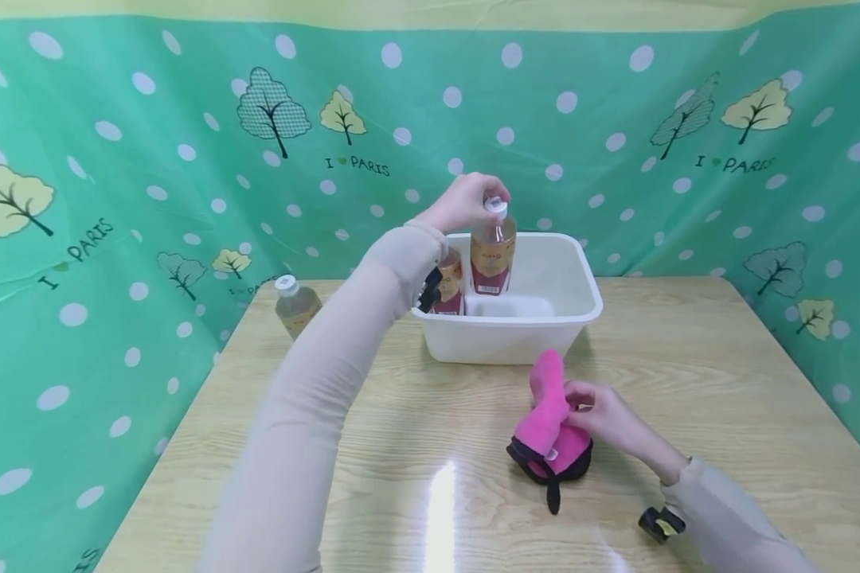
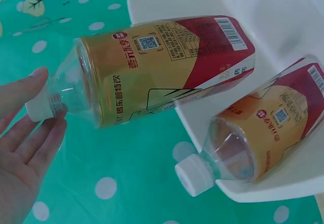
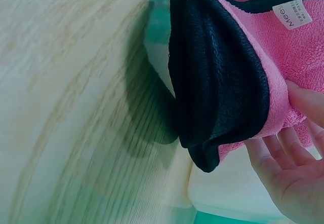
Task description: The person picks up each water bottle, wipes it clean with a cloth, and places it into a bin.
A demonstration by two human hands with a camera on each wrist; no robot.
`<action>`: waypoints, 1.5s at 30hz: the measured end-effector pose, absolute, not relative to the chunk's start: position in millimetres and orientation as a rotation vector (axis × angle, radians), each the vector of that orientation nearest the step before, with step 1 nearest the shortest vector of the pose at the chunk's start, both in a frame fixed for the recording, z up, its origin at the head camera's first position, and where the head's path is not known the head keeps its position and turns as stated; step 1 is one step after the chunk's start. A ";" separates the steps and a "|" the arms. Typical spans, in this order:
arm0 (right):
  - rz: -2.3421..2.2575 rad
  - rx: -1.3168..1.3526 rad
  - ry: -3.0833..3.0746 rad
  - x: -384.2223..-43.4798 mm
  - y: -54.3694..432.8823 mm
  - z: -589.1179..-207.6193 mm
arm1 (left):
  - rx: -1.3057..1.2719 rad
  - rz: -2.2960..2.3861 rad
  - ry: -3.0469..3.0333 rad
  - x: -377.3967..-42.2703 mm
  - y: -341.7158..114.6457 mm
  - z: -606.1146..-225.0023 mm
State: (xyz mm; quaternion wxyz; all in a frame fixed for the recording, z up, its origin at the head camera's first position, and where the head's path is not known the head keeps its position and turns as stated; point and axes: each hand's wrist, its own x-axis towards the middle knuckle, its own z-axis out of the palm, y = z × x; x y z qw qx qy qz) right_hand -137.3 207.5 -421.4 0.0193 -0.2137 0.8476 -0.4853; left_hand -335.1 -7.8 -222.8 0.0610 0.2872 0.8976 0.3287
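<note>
With its fingers and thumb, my left hand (image 1: 467,202) pinches the white cap of a plastic drink bottle (image 1: 493,251) with a gold and red label. This bottle hangs upright over the white tub (image 1: 509,338). A second, matching bottle (image 2: 273,125) is in the tub, at its left end in the head view, its cap against the rim in the left wrist view. On the table, my right hand (image 1: 602,410) grips a folded pink cloth (image 1: 555,418) with black edging. A black side and a white tag (image 3: 292,14) show on the cloth (image 3: 278,97) in the right wrist view.
A third bottle (image 1: 297,309) stands at the table's left back, partly hidden by my left sleeve (image 1: 308,398). Behind the wooden table (image 1: 401,446) hangs a green dotted curtain (image 1: 416,111), which also runs down the left and right sides.
</note>
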 end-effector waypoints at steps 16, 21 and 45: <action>-1.503 -0.617 2.627 -135.5 211.0 -420.3 | 0.716 0.859 2.757 -359.1 2.3 -251.5; -1.493 -0.606 2.624 -135.4 210.1 -420.3 | 0.626 0.882 2.740 -360.5 -0.3 -259.7; -1.500 -0.608 2.605 -136.9 210.6 -422.0 | 0.551 0.835 2.758 -360.3 2.1 -279.2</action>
